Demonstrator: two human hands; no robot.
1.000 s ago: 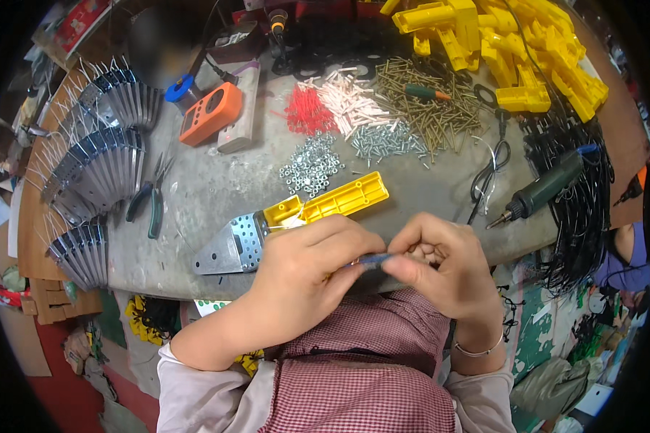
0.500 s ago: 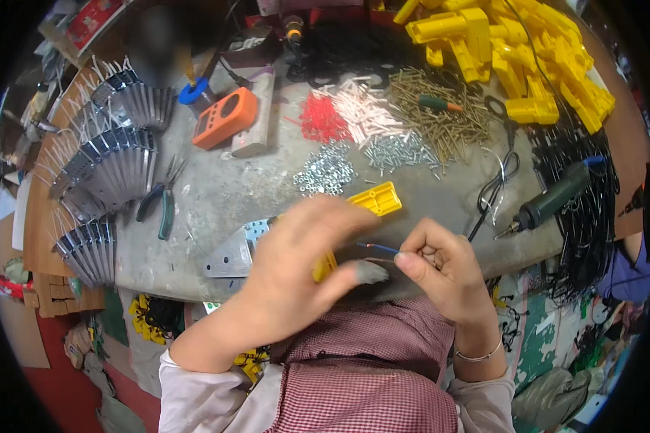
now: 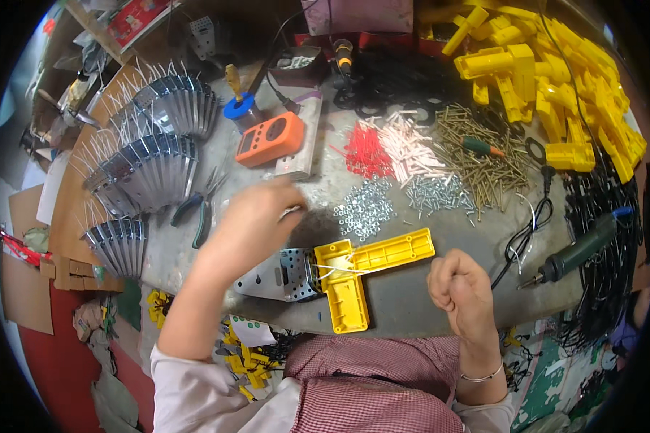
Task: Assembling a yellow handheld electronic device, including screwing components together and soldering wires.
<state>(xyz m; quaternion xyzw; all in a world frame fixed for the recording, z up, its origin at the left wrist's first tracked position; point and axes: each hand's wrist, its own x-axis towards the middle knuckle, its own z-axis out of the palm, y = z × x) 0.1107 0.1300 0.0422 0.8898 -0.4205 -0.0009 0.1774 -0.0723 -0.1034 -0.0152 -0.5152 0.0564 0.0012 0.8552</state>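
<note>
A yellow plastic handle half, shaped like a T, lies open side up near the table's front edge. White wires run across its hollow. Joined to its left side is a grey perforated metal plate. My left hand, slightly blurred, hovers above and left of the plate with its fingers pinched; a small pale bit shows at the fingertips, too small to name. My right hand is closed just right of the handle half, and whatever its curled fingers hold is hidden.
Piles of nuts, short screws, long screws, red sleeves and white sleeves lie beyond. Pliers and an orange meter sit left. A power screwdriver lies right, below yellow housings.
My left hand has moved from over the handle half up and left, uncovering it. The blue wire end at my right hand no longer shows. The whole view has shifted.
</note>
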